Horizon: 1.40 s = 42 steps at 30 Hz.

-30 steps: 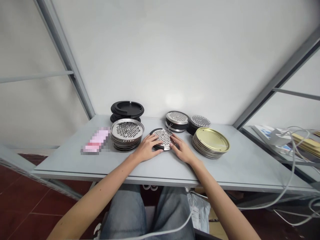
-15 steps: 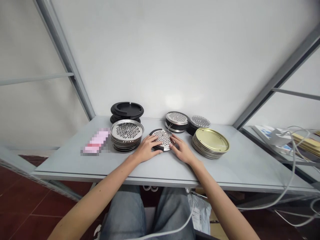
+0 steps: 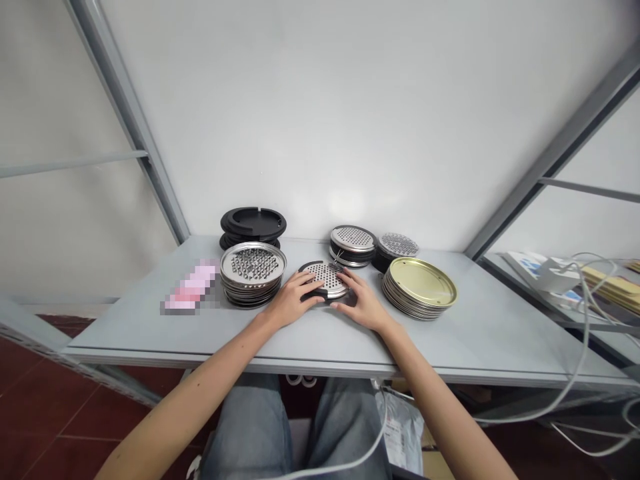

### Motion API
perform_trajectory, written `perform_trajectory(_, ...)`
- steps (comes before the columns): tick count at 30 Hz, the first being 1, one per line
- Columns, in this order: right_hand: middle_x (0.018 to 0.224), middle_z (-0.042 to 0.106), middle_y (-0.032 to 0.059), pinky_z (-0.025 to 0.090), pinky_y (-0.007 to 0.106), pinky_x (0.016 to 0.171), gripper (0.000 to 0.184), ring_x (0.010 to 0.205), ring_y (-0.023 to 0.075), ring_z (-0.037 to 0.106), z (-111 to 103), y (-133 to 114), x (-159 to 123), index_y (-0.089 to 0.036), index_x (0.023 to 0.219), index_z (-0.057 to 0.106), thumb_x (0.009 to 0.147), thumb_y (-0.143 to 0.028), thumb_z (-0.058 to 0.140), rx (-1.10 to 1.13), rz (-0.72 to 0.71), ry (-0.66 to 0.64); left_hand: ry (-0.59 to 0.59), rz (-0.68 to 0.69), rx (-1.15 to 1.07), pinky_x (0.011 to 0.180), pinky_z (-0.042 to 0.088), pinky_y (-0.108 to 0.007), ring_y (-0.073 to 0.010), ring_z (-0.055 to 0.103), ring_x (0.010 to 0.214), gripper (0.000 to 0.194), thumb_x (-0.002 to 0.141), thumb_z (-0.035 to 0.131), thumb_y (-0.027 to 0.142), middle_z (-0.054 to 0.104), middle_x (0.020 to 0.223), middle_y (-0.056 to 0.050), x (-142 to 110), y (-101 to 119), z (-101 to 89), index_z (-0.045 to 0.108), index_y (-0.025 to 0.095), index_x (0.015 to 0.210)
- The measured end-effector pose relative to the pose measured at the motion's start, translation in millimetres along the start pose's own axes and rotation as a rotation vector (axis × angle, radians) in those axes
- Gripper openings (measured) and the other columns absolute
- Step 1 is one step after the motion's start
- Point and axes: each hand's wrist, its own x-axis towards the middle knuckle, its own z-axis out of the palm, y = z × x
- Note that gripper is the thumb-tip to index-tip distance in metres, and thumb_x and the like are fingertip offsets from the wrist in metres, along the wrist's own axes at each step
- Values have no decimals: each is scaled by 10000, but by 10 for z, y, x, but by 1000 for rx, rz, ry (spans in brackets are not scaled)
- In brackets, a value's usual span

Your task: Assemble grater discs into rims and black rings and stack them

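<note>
Between my hands lies a round perforated steel disc (image 3: 324, 278) with a black rim section, low over the grey shelf top (image 3: 450, 340). My left hand (image 3: 295, 299) covers its left side, fingers spread on the holes. My right hand (image 3: 361, 303) grips its right edge, and the near part of the disc is hidden. To the left stands a stack of steel grater discs (image 3: 253, 265), with black plastic rings (image 3: 253, 223) behind it. To the right lies a stack of brass-coloured lids (image 3: 423, 283).
Two more stacks of perforated discs with black parts (image 3: 351, 243) stand at the back against the white wall (image 3: 350, 120). A pixelated pink item (image 3: 193, 287) lies at the far left. Grey metal shelf uprights rise on both sides, and white cables (image 3: 583, 353) hang at the right.
The disc now lies flatter and slightly nearer me. My right hand has closed in around its edge, and my left hand has shifted little.
</note>
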Motion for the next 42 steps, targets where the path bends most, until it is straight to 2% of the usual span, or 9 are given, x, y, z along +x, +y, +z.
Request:
perform_trajectory(4, 1388, 507, 137, 348, 516, 1090, 537, 1312, 299, 437, -16, 43, 17, -207, 1305, 553, 814, -404, 643, 2, -67, 45, 63, -18, -58, 1071, 390, -491, -246, 540, 1201, 357, 851, 661, 340, 630, 1226, -100, 11, 24, -16, 633, 203, 1180)
perform_trajectory(10, 1275, 608, 95, 409, 476, 1041, 422, 1211, 269, 527, -74, 10, 11, -232, 1230, 602, 839, -387, 624, -26, -117, 155, 90, -17, -138, 1045, 432, -447, -239, 547, 1190, 399, 809, 706, 283, 627, 1225, -101, 30, 78, -62, 605, 190, 1184)
perform_trajectory(16, 1163, 654, 102, 457, 466, 965, 471, 1088, 282, 589, -94, -39, 12, -234, 1199, 599, 780, -434, 679, 41, -54, 327, 92, -26, -224, 1053, 428, -438, -223, 552, 1191, 371, 870, 638, 256, 616, 1247, -85, 31, 72, -54, 565, 217, 1232)
perform_trajectory(26, 1217, 624, 107, 424, 472, 1015, 445, 1161, 278, 551, -76, -23, 21, -229, 1200, 597, 781, -362, 661, 51, -50, 288, 112, -20, -206, 1027, 449, -443, -234, 572, 1167, 373, 853, 662, 296, 629, 1230, -83, 25, 71, -48, 591, 228, 1212)
perform_trajectory(29, 1250, 607, 98, 419, 477, 1022, 434, 1174, 276, 541, -85, -28, 16, -239, 1198, 605, 775, -318, 663, 1, -109, 278, 139, 9, -156, 994, 469, -430, -233, 601, 1111, 362, 819, 701, 322, 663, 1167, -81, 29, 81, -51, 626, 216, 1157)
perform_trajectory(32, 1171, 659, 77, 440, 470, 1002, 321, 1129, 268, 574, -99, -45, 5, -256, 1120, 658, 802, -299, 637, 15, -166, 264, 175, 26, -113, 947, 492, -422, -242, 626, 1036, 403, 758, 756, 365, 690, 1084, -85, 30, 97, -66, 644, 197, 1107)
perform_trajectory(35, 1100, 698, 79, 484, 452, 956, 294, 1044, 266, 629, -99, -49, -8, -242, 1089, 681, 823, -352, 622, 120, -86, 318, 201, -32, -121, 942, 494, -417, -247, 616, 1056, 452, 786, 719, 342, 661, 1135, -101, 30, 117, -84, 585, 186, 1189)
perform_trajectory(39, 1045, 719, 98, 500, 475, 934, 396, 965, 288, 665, -63, 14, 4, -183, 1072, 690, 764, -432, 673, 258, 109, 484, 215, -112, -165, 1017, 446, -410, -244, 552, 1177, 524, 854, 615, 290, 566, 1292, -119, 27, 116, -75, 442, 173, 1335)
perform_trajectory(42, 1096, 701, 106, 494, 486, 948, 423, 1013, 288, 653, -35, 65, 38, -169, 1114, 659, 777, -424, 659, 384, 145, 455, 186, -139, -204, 979, 474, -374, -226, 586, 1126, 444, 900, 555, 283, 599, 1247, -101, 19, 89, -51, 445, 185, 1319)
